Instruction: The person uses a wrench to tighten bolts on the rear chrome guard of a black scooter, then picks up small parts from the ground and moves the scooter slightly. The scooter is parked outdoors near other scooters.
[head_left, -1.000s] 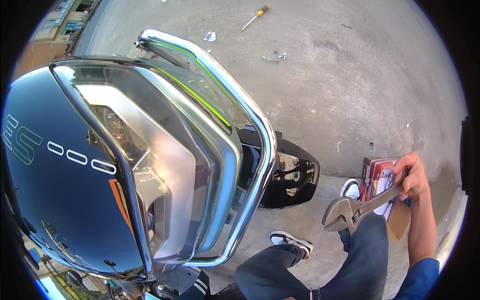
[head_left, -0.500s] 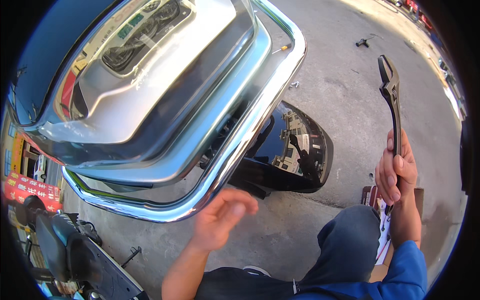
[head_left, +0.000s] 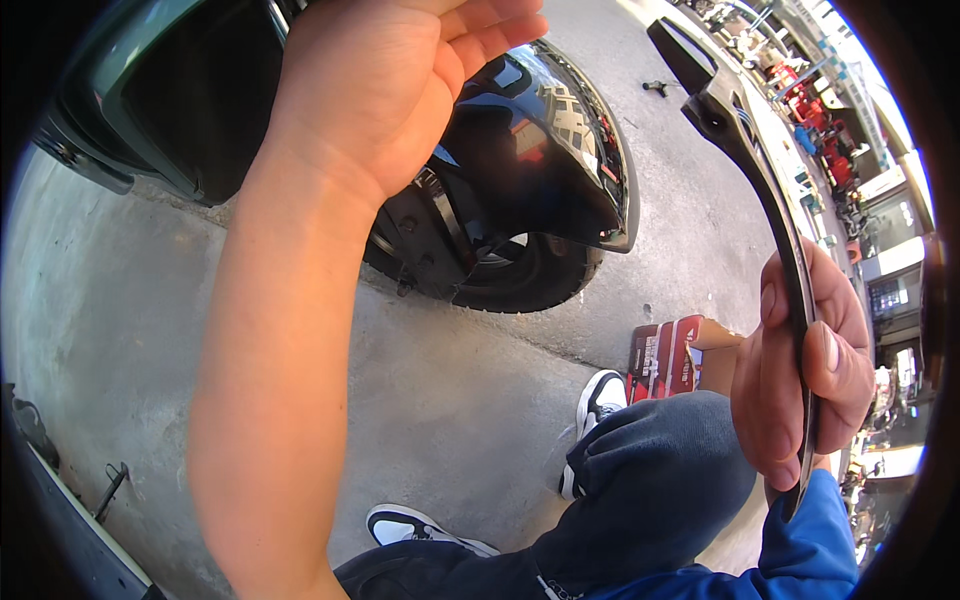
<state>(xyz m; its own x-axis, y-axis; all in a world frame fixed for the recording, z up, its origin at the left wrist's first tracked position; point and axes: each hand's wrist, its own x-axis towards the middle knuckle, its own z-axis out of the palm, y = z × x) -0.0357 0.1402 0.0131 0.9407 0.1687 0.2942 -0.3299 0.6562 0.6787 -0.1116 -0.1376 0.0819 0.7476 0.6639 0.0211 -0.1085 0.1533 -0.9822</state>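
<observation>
My left hand point(head_left: 370, 90) reaches up across the front of the vehicle, palm showing and fingers loosely extended near the top edge; any contact at the fingertips is unclear. Left of it are a dark green body panel point(head_left: 185, 105) and a bit of chrome bar point(head_left: 283, 14). Beyond my wrist sits a glossy black mudguard point(head_left: 530, 150) over a tire point(head_left: 530, 285), with a dark bracket beside them. At the right, my right hand point(head_left: 800, 370) grips a dark adjustable wrench point(head_left: 775, 205) upright by its handle, its jaw end raised beside the mudguard.
A red cardboard box point(head_left: 655, 355) lies by my shoe point(head_left: 600, 395) on the concrete ground point(head_left: 450, 390). A small black tool point(head_left: 655, 88) lies farther off. Red vehicles point(head_left: 840, 165) line the far right. Another vehicle's edge point(head_left: 80, 520) shows at lower left.
My left hand has come into view and moved up in front of the vehicle. The wrench has swung upright in my right hand, and the view has shifted toward the mudguard and tire.
</observation>
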